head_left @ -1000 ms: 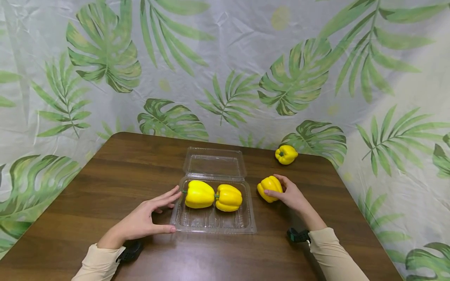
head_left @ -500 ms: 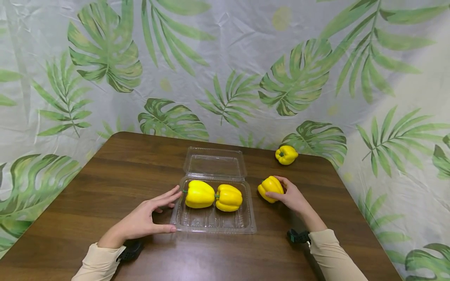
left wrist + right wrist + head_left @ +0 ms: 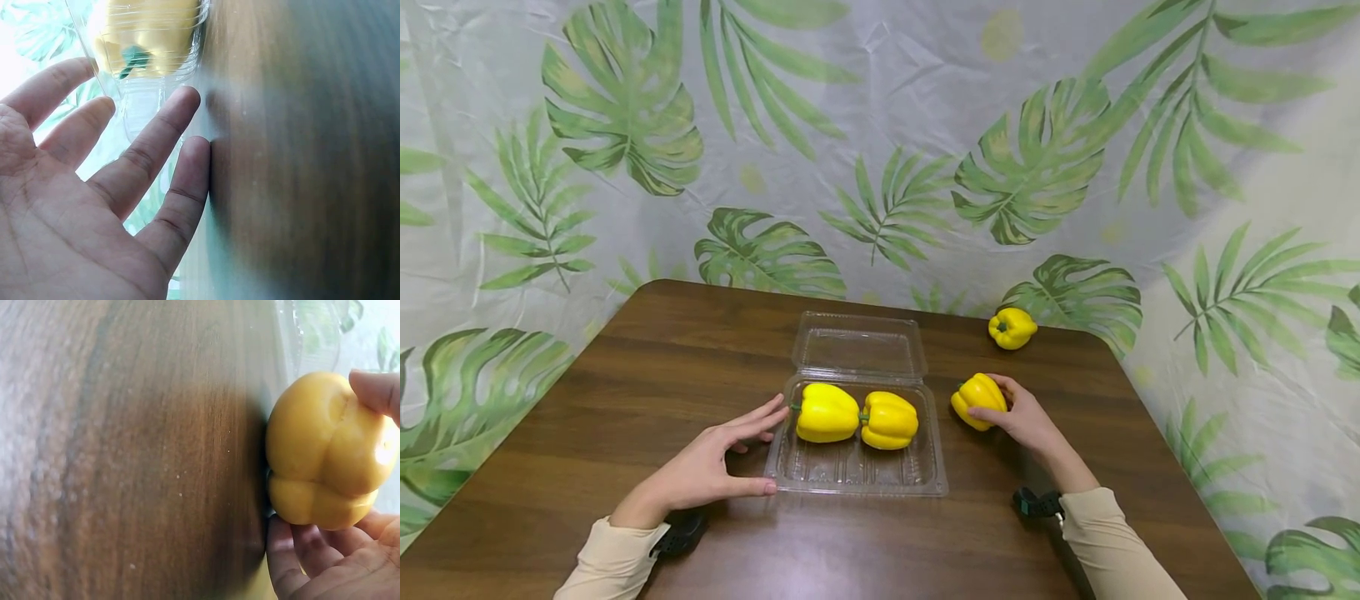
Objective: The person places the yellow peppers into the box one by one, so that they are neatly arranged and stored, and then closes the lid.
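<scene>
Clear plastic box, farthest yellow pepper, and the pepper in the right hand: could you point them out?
Clear plastic box (image 3: 856, 470), head view: bare floor, near side.
Farthest yellow pepper (image 3: 1015, 328), head view: middle of its body.
Held yellow pepper (image 3: 975, 397), head view: its uncovered side.

Woodgrain table (image 3: 865, 546) — open clear clamshell (image 3: 857, 477) abt. mid, yellow bell pepper (image 3: 976, 398) just R — 2nd pepper (image 3: 1015, 331) nr far R corner.

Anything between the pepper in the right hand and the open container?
Nothing visible, just tabletop. The right hand holds the pepper beside the container, so only its right rim would likely need clearing. The lid is folded back; the other loose pepper lies farther back, off that path.
</scene>
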A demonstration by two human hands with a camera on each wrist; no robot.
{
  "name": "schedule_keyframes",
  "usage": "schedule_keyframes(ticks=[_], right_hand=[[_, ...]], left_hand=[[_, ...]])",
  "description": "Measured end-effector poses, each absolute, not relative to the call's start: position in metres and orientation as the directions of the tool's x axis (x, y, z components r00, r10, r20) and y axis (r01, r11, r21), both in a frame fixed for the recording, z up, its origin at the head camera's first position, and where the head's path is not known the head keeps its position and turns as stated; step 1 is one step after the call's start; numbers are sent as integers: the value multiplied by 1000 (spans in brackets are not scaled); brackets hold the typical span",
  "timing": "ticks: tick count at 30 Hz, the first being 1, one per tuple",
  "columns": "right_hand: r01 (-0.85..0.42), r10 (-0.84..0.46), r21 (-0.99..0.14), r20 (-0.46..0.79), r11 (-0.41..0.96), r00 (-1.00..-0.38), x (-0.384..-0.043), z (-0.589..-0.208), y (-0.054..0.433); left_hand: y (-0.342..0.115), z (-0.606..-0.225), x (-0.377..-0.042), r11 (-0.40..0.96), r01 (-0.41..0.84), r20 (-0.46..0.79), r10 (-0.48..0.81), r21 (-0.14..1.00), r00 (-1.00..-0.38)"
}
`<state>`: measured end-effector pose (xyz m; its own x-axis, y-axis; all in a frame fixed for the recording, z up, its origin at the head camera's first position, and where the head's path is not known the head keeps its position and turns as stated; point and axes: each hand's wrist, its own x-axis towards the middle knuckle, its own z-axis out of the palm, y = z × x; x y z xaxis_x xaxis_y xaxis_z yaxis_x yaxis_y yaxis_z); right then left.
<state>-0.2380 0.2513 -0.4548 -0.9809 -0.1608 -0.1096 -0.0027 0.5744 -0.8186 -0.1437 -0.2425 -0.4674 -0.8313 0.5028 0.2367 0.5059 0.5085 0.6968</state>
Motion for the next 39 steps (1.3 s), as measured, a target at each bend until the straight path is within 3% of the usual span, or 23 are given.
schedule_keyframes(ticks=[23, 39], right_hand=[[-48, -174, -764, -85, 643, -981, -242, -443, 257], [-95, -223, -795, -52, 600, -973, -234, -423, 250]], left_hand=[[-244, -465, -146, 510, 501, 235, 498, 699, -835], [-243, -467, -144, 508, 508, 240, 503, 695, -830]])
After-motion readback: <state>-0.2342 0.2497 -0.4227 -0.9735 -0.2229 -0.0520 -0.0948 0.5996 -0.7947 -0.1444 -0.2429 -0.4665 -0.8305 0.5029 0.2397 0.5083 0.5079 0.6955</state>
